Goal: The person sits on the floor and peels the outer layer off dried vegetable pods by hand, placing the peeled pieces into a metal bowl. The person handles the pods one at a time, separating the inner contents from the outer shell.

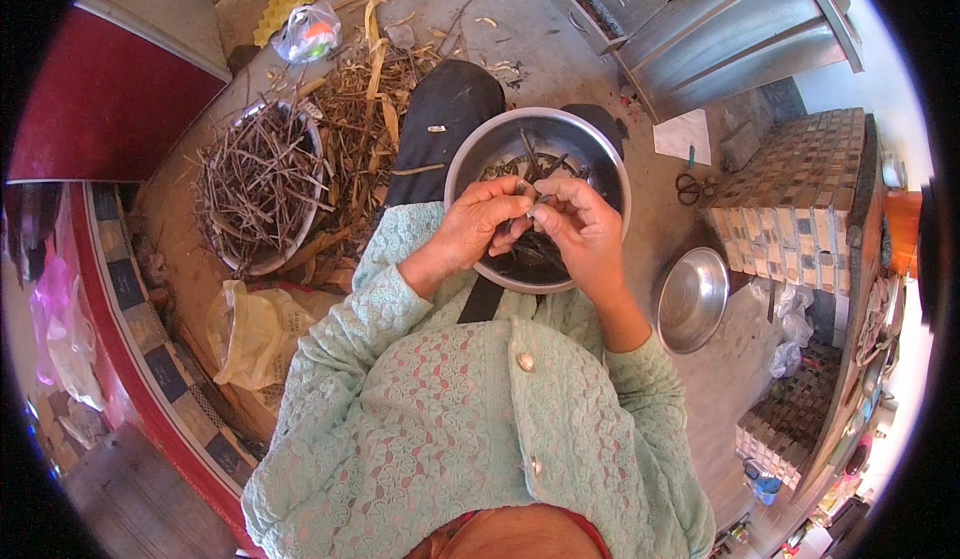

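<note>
A metal bowl (462, 159) rests on my lap, between my knees. Inside it lie dark, thin, dry pieces that look like pods (540, 249), with small bits among them. Over the bowl, my left hand (478, 217) and my right hand (580, 227) meet fingertip to fingertip. Both are closed in a pinch around something small and dark, too hidden to name. Some fingers of the left hand are tucked behind the right hand.
At the left stands a basin (318, 149) heaped with dry stalks (255, 179); more stalks and husks (370, 109) litter the floor beside it. To the right are a shallow metal basin (692, 301), scissors (690, 189), a paper sheet (683, 139) and a tiled block (795, 199).
</note>
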A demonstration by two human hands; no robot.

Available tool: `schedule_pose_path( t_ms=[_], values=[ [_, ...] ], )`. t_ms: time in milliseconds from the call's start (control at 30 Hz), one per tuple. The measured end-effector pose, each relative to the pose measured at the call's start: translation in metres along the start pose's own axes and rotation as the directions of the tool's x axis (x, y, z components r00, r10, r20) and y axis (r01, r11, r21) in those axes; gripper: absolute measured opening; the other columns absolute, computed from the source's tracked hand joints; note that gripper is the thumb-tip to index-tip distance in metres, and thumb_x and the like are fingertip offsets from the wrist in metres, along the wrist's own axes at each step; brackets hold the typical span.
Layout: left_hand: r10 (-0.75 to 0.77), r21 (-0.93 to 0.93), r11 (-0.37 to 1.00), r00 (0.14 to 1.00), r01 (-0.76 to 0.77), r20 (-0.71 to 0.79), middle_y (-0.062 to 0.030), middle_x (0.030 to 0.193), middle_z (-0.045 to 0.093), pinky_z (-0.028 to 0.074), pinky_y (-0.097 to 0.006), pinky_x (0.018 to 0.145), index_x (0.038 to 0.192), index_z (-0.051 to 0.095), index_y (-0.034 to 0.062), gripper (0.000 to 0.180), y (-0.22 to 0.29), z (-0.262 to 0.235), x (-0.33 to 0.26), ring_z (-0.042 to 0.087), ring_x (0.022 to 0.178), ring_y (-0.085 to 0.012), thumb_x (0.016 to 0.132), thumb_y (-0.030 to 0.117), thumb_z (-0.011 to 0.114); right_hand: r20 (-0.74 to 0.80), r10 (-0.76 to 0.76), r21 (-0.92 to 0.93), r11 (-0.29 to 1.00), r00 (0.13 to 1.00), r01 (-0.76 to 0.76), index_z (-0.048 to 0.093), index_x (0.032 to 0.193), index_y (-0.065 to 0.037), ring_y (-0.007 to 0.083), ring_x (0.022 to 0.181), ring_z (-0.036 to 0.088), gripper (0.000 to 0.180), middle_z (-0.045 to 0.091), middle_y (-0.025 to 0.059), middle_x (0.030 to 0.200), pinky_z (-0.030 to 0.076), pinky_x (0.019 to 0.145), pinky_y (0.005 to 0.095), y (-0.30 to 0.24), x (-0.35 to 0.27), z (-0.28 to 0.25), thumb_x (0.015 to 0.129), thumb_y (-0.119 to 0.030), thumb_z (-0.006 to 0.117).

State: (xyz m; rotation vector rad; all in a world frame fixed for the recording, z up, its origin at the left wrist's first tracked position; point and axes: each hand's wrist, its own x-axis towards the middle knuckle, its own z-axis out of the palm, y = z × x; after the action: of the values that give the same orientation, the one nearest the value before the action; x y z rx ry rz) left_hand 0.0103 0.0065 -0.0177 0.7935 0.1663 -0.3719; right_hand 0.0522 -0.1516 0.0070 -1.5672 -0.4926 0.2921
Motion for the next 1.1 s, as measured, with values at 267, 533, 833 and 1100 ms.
schedule_pose_path(
  t_ms=[267, 533, 833, 1100],
  values=[
    [-0.07, -0.111, 0.991, 0.997, 0.073, 0.03, 0.0003, 0.064, 0.047, 0.022, -0.019, 0.038, 0.097, 0.054, 0.0068, 0.013, 0.004, -0.001, -0.002, 0.033, 0.044, -0.0046, 0.09, 0.018, 0.055, -0.025, -0.042, -0.113, 0.993, 0.999, 0.039, 0.061, 0.102, -0.001, 0.0078, 0.075, 0.058, 0.023, 0.061, 0.0038, 0.085, 0.05, 0.067, 0.0238, -0.004, -0.002, 0.002, 0.081, 0.004, 0.065],
    [-0.136, -0.208, 0.965, 0.984, 0.158, 0.114, 0.0, 0.064, 0.046, 0.023, -0.02, 0.04, 0.099, 0.055, 0.0057, 0.015, 0.007, -0.007, -0.002, 0.033, 0.046, -0.0054, 0.087, 0.015, 0.056, -0.002, -0.183, -0.281, 0.944, 0.983, 0.175, 0.062, 0.102, -0.004, 0.0104, 0.072, 0.059, 0.03, 0.06, 0.0052, 0.082, 0.05, 0.065, 0.0245, -0.003, -0.002, 0.001, 0.075, 0.007, 0.067],
    [-0.146, -0.196, 0.967, 0.985, 0.161, 0.087, -0.0002, 0.064, 0.046, 0.024, -0.021, 0.04, 0.099, 0.055, 0.005, 0.016, 0.009, -0.004, -0.003, 0.034, 0.047, -0.006, 0.087, 0.016, 0.058, 0.026, -0.142, -0.217, 0.966, 0.99, 0.144, 0.06, 0.104, -0.004, 0.0118, 0.079, 0.062, 0.027, 0.064, 0.0059, 0.089, 0.051, 0.072, 0.0263, -0.003, -0.002, -0.004, 0.079, 0.004, 0.066],
    [-0.107, -0.14, 0.983, 0.988, 0.122, 0.108, 0.0002, 0.066, 0.048, 0.025, -0.02, 0.04, 0.099, 0.056, 0.0069, 0.015, 0.005, -0.005, 0.0, 0.035, 0.047, -0.0053, 0.09, 0.019, 0.057, -0.006, -0.097, -0.158, 0.983, 0.995, 0.095, 0.059, 0.106, -0.004, 0.0112, 0.081, 0.061, 0.027, 0.064, 0.0054, 0.09, 0.051, 0.073, 0.0256, -0.002, -0.002, -0.006, 0.081, 0.004, 0.064]
  ],
)
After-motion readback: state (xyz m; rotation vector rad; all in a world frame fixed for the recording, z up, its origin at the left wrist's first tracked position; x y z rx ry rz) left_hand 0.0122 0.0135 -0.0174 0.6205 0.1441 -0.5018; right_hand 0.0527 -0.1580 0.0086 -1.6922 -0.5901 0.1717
